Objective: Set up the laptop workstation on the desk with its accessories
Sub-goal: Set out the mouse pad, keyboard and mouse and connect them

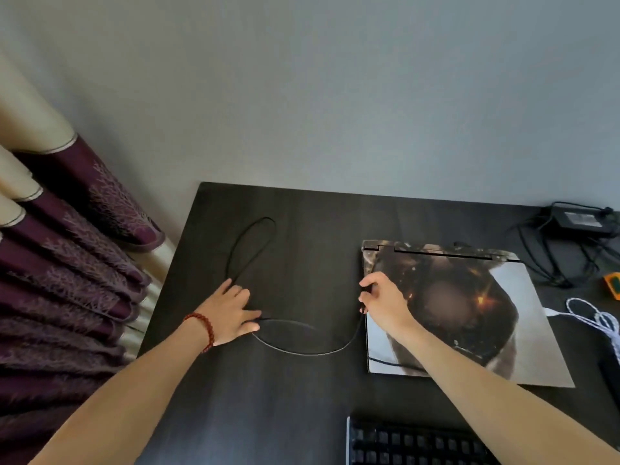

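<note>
A closed laptop with a dark printed picture skin on its lid [459, 313] lies flat at the centre right of the frame on the dark wood-grain desk [302, 414]. A thin black cable [302, 353] runs across the desk left of the laptop, forming a long loop toward the upper centre and a shallow curve between the two hands.

The left hand [231, 315] rests flat on the desk with fingers spread, pressing the cable. The right hand [382, 302], at the laptop's left edge, has curled fingers that pinch the cable end.

Surrounding items: a black power adapter with tangled black leads [580, 223] at the upper right; a small orange object [612, 285] at the right edge; a white braided cable [600, 320] just right of the laptop; a black keyboard [412, 444] at the bottom centre. Purple and cream patterned curtains [67, 263] hang in folds along the left. A plain grey wall [335, 95] fills the upper frame. Bare desk surface lies in the lower left, beneath the left forearm, which wears a red bead bracelet [203, 330].
</note>
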`<state>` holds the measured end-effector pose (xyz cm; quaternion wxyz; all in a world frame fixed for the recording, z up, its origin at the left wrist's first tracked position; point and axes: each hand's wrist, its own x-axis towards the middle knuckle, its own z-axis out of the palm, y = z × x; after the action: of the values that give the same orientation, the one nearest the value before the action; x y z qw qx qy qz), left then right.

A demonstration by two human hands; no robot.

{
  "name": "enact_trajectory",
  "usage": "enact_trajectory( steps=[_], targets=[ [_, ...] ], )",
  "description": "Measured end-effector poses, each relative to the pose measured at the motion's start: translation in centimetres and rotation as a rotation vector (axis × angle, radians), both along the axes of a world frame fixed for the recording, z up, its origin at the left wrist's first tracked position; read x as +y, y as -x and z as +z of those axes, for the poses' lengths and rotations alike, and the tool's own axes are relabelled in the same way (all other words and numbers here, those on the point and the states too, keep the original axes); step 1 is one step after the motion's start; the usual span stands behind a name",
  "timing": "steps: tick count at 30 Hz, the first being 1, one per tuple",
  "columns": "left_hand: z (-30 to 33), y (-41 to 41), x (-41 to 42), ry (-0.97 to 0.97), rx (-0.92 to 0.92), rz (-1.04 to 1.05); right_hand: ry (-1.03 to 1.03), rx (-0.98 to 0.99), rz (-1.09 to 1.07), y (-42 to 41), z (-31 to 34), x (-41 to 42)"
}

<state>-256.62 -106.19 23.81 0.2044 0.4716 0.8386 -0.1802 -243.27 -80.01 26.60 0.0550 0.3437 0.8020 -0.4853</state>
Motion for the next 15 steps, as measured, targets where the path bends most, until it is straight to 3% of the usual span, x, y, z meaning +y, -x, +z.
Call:
enact_trajectory(
  steps=[3, 8, 12, 13, 15],
  targets=[
    [-1.7, -2.1, -0.6, -0.259, -0.092, 0.186, 0.048, -0.068, -0.009, -1.7, -1.7, -0.5],
    [-2.4, -6.0, 1.0, -0.706, -0.153, 0.631, -0.149, -0.211, 0.185, -4.6, -3.5, -2.1],
    [-1.3, -8.6, 3.1, -1.045, -0.015, 0.671, -0.086, -0.213, 0.353, -6.1, -3.9, -4.3],
    [-1.2, -9.2, 3.8, -1.058, -0.046, 0.730, 0.000, -0.223, 0.342, -6.3, -3.9, -4.7],
    [-1.2, -9.7, 5.1, -0.992, -0.340, 1.030, 0.083, -0.215, 0.299, -6.4, -4.2, -5.3]
  ],
)
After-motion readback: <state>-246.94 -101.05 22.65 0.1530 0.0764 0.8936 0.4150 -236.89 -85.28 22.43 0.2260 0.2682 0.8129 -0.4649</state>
